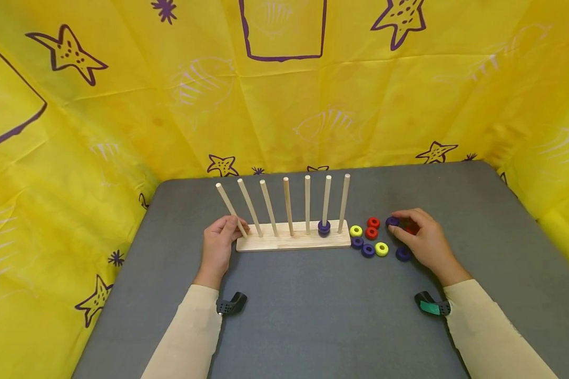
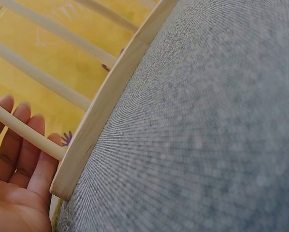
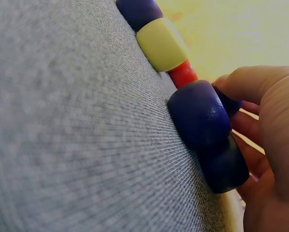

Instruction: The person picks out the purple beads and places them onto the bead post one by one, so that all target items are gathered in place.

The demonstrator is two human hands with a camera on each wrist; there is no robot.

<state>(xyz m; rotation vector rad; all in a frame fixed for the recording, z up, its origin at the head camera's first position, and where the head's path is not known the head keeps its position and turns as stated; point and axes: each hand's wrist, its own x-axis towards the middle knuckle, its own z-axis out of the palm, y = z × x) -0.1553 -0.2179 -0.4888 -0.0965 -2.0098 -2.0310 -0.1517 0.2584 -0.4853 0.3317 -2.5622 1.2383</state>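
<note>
Fingers (image 1: 404,213) of the right hand (image 1: 425,240), angled inward, pinch a dark-blue ring (image 1: 391,222) beside loose rings (image 1: 371,236) right of the wooden rack (image 1: 275,243), while the left hand (image 1: 216,245) curls around its leftmost peg (image 1: 225,200).

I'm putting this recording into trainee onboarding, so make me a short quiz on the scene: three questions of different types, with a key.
1. Multiple choice: what colour is the ring pinched by the right hand?
A) yellow
B) blue
C) red

2. True or false: in the head view, rings are threaded on the far-left peg.

3. Fill in the number: the board carries ___ upright pegs.

Key:
1. B, blue.
2. False: the threaded blue rings sit on the second peg from the right.
3. Seven.
</note>
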